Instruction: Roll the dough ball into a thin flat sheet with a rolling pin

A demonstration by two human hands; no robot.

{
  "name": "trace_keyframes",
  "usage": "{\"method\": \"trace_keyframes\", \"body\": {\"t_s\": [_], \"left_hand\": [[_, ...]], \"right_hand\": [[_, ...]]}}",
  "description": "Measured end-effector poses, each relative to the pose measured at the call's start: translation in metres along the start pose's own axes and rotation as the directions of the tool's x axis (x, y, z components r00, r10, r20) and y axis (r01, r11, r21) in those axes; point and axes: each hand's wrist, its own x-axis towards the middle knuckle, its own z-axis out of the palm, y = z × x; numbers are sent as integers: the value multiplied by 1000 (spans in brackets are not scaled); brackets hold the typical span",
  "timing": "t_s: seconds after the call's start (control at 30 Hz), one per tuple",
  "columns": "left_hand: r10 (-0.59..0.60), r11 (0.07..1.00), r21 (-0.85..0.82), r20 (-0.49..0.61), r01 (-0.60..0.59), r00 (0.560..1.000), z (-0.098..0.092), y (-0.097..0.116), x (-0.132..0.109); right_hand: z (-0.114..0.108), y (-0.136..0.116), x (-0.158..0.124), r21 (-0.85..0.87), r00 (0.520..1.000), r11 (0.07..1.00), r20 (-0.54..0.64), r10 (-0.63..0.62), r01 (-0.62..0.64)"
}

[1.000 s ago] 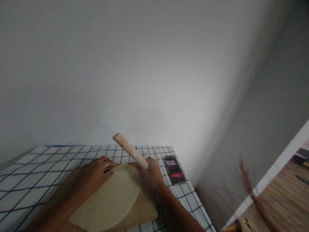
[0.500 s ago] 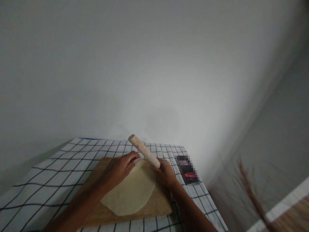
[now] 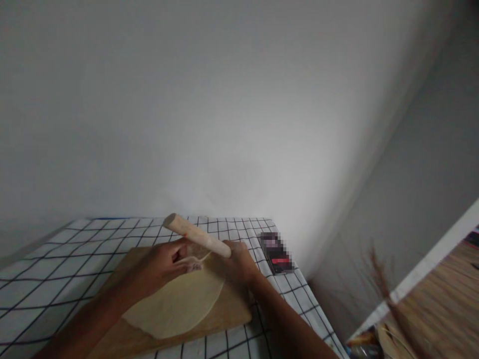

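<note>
A flat sheet of pale dough (image 3: 179, 304) lies on a wooden board (image 3: 224, 319). My left hand (image 3: 175, 259) is closed at the far edge of the dough, with thumb and fingers pinching it; flour whitens the thumb. My right hand (image 3: 239, 257) is wrapped round the near end of a wooden rolling pin (image 3: 198, 237), which is raised at a slant over the board, its free end pointing to the far left. The right fingertips are hidden behind the pin and the hand.
A phone (image 3: 276, 254), its screen partly pixelated, lies on the checked cloth (image 3: 48, 279) right of the board. A wall (image 3: 224, 99) stands behind the table. Brown twigs (image 3: 377, 269) and some items (image 3: 364, 344) are at the lower right beyond the table edge.
The view has shifted, so the table sits further left. The rolling pin has tilted flatter, its free end now over my left hand. My left thumb shows more clearly at the dough edge.
</note>
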Motion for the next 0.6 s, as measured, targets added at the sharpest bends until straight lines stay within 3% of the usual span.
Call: {"method": "trace_keyframes", "body": {"t_s": [0.1, 0.3, 0.4, 0.47, 0.6], "left_hand": [[-26, 1000, -9, 131, 28, 991, -9, 9, -2], [-28, 997, 73, 93, 21, 995, -18, 3, -7], [1, 1000, 7, 54, -1, 999, -18, -1, -9], [15, 998, -68, 84, -9, 996, -17, -3, -9], [-17, 999, -39, 101, 21, 995, -10, -12, -7]], "right_hand": [[1, -1, 0, 33, 1000, 999, -17, 21, -20], [-1, -7, -2, 100, 999, 995, -43, 5, -1], [-1, -10, -2, 131, 999, 991, -46, 25, -19], [-1, -11, -2, 157, 998, 987, -51, 45, -37], [-1, -13, -2, 202, 996, 978, -61, 60, -47]]}}
